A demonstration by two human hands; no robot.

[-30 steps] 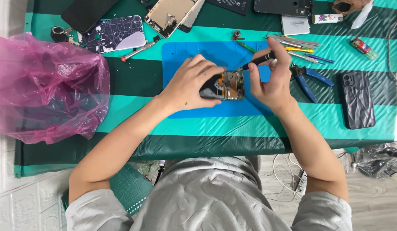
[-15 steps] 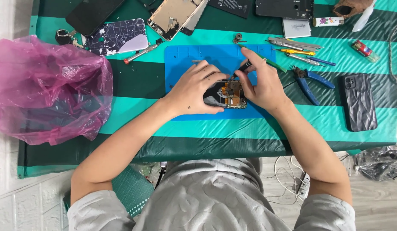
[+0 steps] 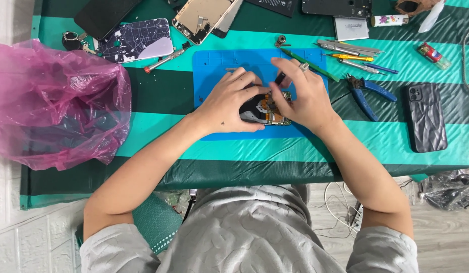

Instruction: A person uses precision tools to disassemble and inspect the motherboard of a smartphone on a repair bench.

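The opened phone (image 3: 264, 108) lay on the blue mat (image 3: 214, 65), between both hands. The left hand (image 3: 227, 103) clasped its nine-o'clock edge; the right hand (image 3: 305, 98) pinched a dark tool (image 3: 280, 78) over it. A pink bag (image 3: 52, 116) sat at nine o'clock, a black case (image 3: 425, 117) at three.

An opened phone (image 3: 264, 108) lies on a work mat (image 3: 214, 65) at the frame's centre, on the surface (image 3: 345, 146). The left hand (image 3: 229, 101) rests on its left side, the right hand (image 3: 305, 96) on its right. Pliers (image 3: 368, 93) lie right of the mat, a phone case (image 3: 426, 117) further right. A plastic bag (image 3: 52, 106) sits at far left, a screwdriver (image 3: 166, 59) at upper left of the mat.
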